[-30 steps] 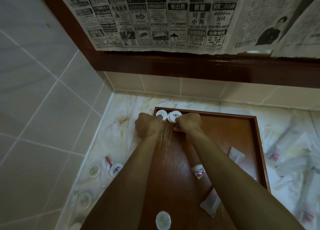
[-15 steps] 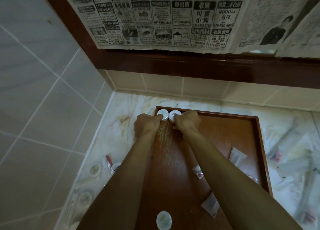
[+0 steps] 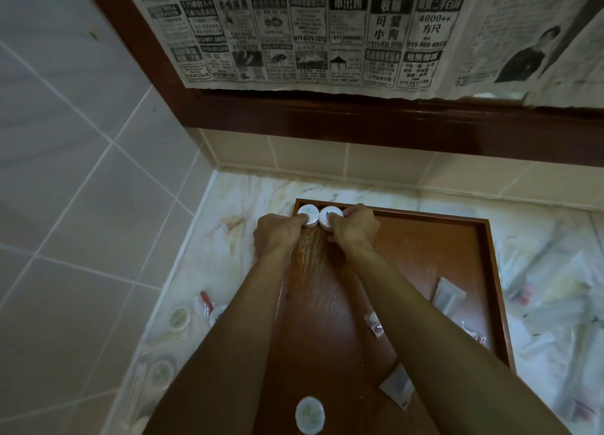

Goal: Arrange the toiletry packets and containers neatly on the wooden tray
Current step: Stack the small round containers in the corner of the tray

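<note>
Both your hands are at the far left corner of the wooden tray [image 3: 483, 271], each on one round white container. Your left hand [image 3: 277, 235] has its fingers curled, with the thumb pressed on top of the left container [image 3: 307, 214]. Your right hand [image 3: 354, 230] grips the right container [image 3: 330, 217] the same way, fingers bent around its far side. The two containers sit side by side, touching, against the tray's far rim.

A third round container [image 3: 310, 414] lies near the tray's near edge, well apart from the pair, so you have three on the tray.

Four packets are visible on the tray: a pale tube-like packet [image 3: 448, 295] towards the right rim, a small packet with red [image 3: 374, 324] partly hidden under your right forearm, another red-tinged packet [image 3: 475, 335] close to the right rim, and a flat white sachet [image 3: 397, 389] near the near edge.

On the marble counter [image 3: 248, 192], left of the tray, lie two greenish round containers [image 3: 179, 318], a red-tipped packet [image 3: 205, 300] and some thin sticks. Right of the tray lies a heap of clear wrapped packets [image 3: 555, 290]; it is too blurred to count.
</note>
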